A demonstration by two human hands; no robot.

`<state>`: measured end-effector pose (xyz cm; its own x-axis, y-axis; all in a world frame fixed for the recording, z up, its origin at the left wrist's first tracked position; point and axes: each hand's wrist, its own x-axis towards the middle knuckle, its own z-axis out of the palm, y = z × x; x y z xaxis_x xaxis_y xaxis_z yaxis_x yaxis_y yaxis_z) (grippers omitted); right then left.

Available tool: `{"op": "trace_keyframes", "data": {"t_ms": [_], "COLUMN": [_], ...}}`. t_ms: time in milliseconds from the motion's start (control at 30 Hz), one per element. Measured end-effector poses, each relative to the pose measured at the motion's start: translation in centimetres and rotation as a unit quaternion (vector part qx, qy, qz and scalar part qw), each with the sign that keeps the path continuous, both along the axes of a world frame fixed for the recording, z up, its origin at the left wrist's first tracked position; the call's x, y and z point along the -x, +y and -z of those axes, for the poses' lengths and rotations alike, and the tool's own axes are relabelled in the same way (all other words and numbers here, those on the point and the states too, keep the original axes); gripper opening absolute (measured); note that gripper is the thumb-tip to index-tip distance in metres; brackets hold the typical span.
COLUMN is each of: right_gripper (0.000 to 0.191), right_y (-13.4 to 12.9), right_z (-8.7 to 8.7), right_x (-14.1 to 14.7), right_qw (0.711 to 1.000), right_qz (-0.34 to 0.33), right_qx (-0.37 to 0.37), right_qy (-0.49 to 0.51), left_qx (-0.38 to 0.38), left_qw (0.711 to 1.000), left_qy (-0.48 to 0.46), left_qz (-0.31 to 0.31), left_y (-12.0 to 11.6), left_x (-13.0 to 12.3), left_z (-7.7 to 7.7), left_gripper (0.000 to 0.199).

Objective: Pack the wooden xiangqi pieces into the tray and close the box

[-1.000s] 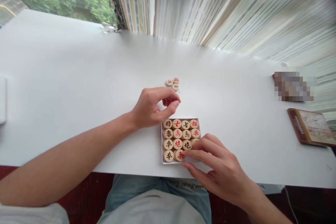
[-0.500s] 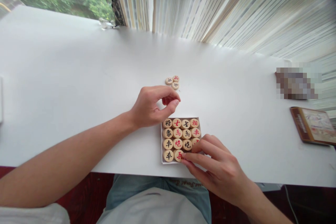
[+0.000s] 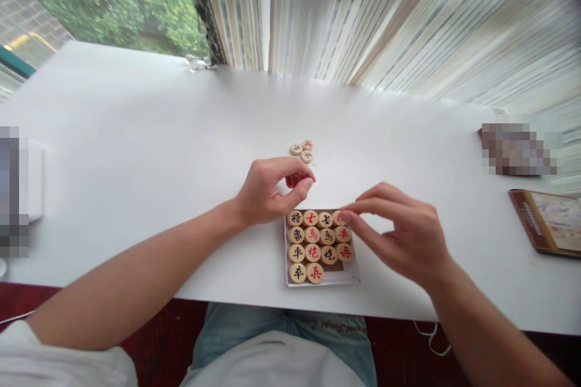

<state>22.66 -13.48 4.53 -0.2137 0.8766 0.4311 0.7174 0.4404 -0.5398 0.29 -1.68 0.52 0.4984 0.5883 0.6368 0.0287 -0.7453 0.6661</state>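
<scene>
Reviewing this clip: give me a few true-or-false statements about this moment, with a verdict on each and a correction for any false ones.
Three loose xiangqi pieces lie on the white table, beyond the white cardboard box. True.

The box holds four full rows of pieces. False: the nearest row has only two.

The right hand is at the box's far right corner piece. True.

The left hand lies flat on the table. False: its fingers are curled into a pinch.
</scene>
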Motion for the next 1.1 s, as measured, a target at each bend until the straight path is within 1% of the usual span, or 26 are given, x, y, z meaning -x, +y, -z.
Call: {"op": "trace_keyframes", "data": {"t_ms": [67, 167, 233, 300, 333, 367, 400, 433, 533, 600, 633, 667, 733, 767, 833, 900, 967, 1033, 1100], "right_gripper": [0.010, 0.017, 0.020, 0.020, 0.020, 0.019, 0.020, 0.023, 0.032, 0.036, 0.038, 0.040, 0.042, 0.041, 0.038, 0.033, 0.027, 0.023, 0.023], "right_y": [3.3, 7.2, 8.5, 8.8, 8.7, 8.5, 8.3, 8.2, 8.1, 8.3, 8.5, 8.6, 8.7, 8.7, 8.7, 8.7, 8.7, 8.7, 8.7], "right_z": [0.8, 2.9, 4.5, 5.9, 6.4, 6.8, 7.1, 7.2, 7.5, 7.5, 7.6, 7.6, 7.6, 7.6, 7.6, 7.6, 7.4, 7.1, 6.7], "right_x": [-0.8, -1.6, -1.9, -2.4, -2.7, -3.0, -3.2, -3.5, -3.7, -3.6, -3.6, -3.5, -3.5, -3.5, -3.5, -3.5, -3.4, -3.3, -3.0], "right_qw": [0.999, 0.993, 0.987, 0.982, 0.980, 0.980, 0.981, 0.982, 0.985, 0.987, 0.987, 0.987, 0.988, 0.988, 0.989, 0.989, 0.989, 0.990, 0.991], "right_qz": [0.037, 0.101, 0.136, 0.155, 0.163, 0.170, 0.164, 0.162, 0.151, 0.145, 0.142, 0.140, 0.134, 0.130, 0.123, 0.119, 0.116, 0.110, 0.100], "right_qx": [0.029, 0.041, 0.054, 0.070, 0.071, 0.068, 0.070, 0.067, 0.055, 0.053, 0.054, 0.053, 0.050, 0.050, 0.049, 0.052, 0.051, 0.050, 0.053], "right_qy": [0.007, 0.037, 0.069, 0.085, 0.084, 0.082, 0.076, 0.074, 0.061, 0.055, 0.055, 0.056, 0.059, 0.060, 0.063, 0.067, 0.070, 0.073, 0.076], "left_qx": [0.004, -0.004, -0.028, -0.056, -0.059, -0.051, -0.040, -0.037, -0.040, -0.036, -0.029, -0.024, -0.012, -0.005, 0.001, 0.005, 0.009, 0.011, 0.007], "left_qw": [1.000, 0.999, 0.992, 0.969, 0.954, 0.941, 0.928, 0.910, 0.840, 0.784, 0.760, 0.750, 0.743, 0.740, 0.741, 0.745, 0.752, 0.761, 0.770], "left_qy": [-0.001, 0.030, 0.106, 0.219, 0.262, 0.292, 0.312, 0.329, 0.372, 0.369, 0.374, 0.376, 0.384, 0.389, 0.395, 0.399, 0.399, 0.391, 0.374], "left_qz": [-0.011, -0.042, -0.058, -0.101, -0.130, -0.162, -0.200, -0.249, -0.392, -0.498, -0.531, -0.544, -0.549, -0.549, -0.543, -0.534, -0.525, -0.518, -0.516], "left_y": [0.0, -0.1, -0.4, -0.7, -0.9, -1.1, -1.3, -1.4, -1.3, -0.9, -0.7, -0.6, -0.4, -0.4, -0.4, -0.5, -0.6, -1.0, -1.4], "left_x": [-0.1, 0.3, 1.1, 2.9, 4.3, 6.1, 8.2, 10.6, 19.2, 24.8, 27.2, 29.3, 32.3, 33.3, 34.6, 35.2, 35.6, 35.6, 35.3], "left_z": [-0.4, -2.0, -3.6, -4.9, -5.4, -5.8, -6.0, -6.2, -6.5, -7.0, -7.3, -7.5, -7.6, -7.5, -6.8, -6.0, -5.5, -5.4, -5.6], "left_gripper": [0.013, 0.019, 0.023, 0.025, 0.026, 0.028, 0.030, 0.032, 0.035, 0.027, 0.021, 0.016, 0.009, 0.010, 0.018, 0.021, 0.019, 0.019, 0.022]}}
